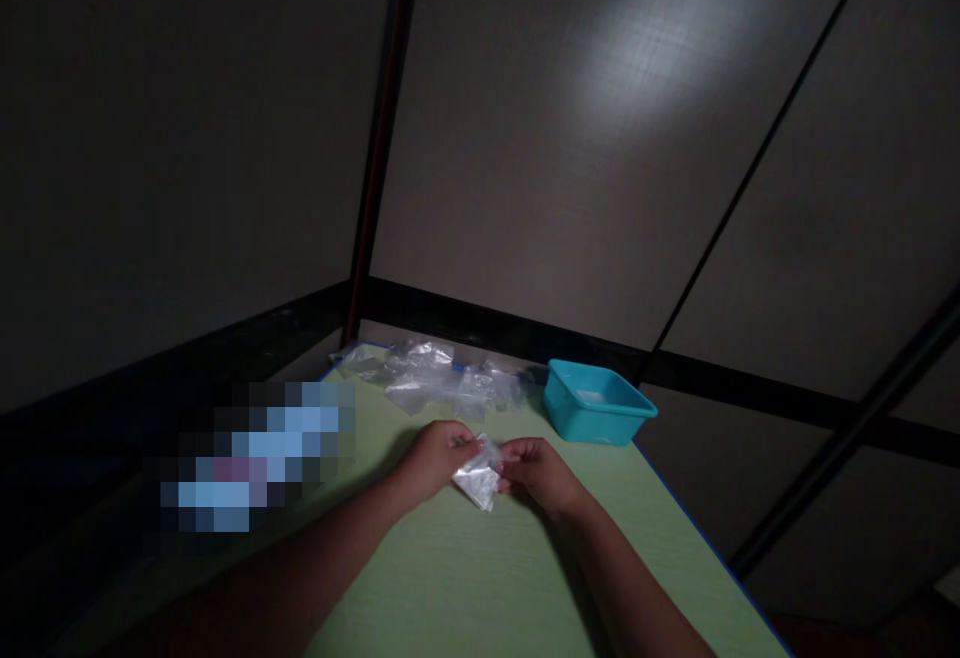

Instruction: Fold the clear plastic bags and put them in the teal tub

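- A heap of clear plastic bags lies at the far end of the counter, crumpled and glinting, well beyond the hands.
- To the right of that heap stands a teal plastic tub, rectangular with a flared rim, close to the counter's right edge; something pale lies inside it, too dim to tell what.
- At the left a blurred, pixelated patch covers part of the scene; what lies under it cannot be told.
- Dark panelled walls with black framing bars rise behind the counter, and a lit patch shows on the panel above.
- Nothing stands between the hands and the heap or the tub; the green surface there is bare.
- The left hand reaches in from the lower left, forearm stretched across the counter, fingers curled and pinched on the left edge of a small clear bag.
- The right hand comes in from the lower right, knuckles up, its fingers closed on the bag's right edge.
- The small bag hangs between both hands, just above the counter near its middle, one corner pointing down.
- The bag is thin, see-through film, roughly square, with a whitish sheen; the counter top is smooth, matt, pale green with a blue edge strip.
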A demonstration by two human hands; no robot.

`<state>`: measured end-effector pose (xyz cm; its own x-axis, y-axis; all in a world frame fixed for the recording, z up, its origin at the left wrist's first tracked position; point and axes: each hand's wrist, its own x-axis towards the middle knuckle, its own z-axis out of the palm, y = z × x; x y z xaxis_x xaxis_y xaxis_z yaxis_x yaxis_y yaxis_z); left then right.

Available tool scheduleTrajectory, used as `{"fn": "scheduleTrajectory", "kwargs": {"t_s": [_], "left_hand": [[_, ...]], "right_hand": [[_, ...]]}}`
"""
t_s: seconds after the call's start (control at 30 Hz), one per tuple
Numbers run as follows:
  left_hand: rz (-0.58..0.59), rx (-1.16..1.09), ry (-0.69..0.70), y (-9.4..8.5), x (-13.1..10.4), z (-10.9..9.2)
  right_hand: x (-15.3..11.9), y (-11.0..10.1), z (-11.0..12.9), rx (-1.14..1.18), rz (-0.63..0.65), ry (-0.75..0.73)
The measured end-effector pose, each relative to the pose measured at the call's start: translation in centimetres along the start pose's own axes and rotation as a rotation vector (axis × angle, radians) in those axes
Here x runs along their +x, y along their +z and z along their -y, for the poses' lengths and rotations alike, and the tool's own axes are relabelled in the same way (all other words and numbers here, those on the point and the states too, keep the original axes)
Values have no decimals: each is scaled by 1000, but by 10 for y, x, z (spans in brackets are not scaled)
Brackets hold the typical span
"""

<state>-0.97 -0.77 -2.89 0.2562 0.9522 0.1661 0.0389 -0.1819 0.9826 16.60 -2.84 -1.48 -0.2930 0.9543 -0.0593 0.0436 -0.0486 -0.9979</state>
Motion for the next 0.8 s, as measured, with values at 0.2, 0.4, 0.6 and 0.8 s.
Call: {"fn": "scheduleTrajectory", "kwargs": {"t_s": [0.2, 0.4, 0.6, 0.8], "left_hand": [[-54, 34, 90, -2, 2, 2], [-155, -29, 142, -2, 0, -11], [-106, -155, 96, 0, 0, -14], [-37, -225, -22, 0, -3, -15]], "right_hand": [[-1, 4, 1, 2, -3, 6], [-4, 11, 8, 63, -44, 11], [-2, 12, 6, 75, -54, -72], [0, 11, 6, 41, -124, -122]]}}
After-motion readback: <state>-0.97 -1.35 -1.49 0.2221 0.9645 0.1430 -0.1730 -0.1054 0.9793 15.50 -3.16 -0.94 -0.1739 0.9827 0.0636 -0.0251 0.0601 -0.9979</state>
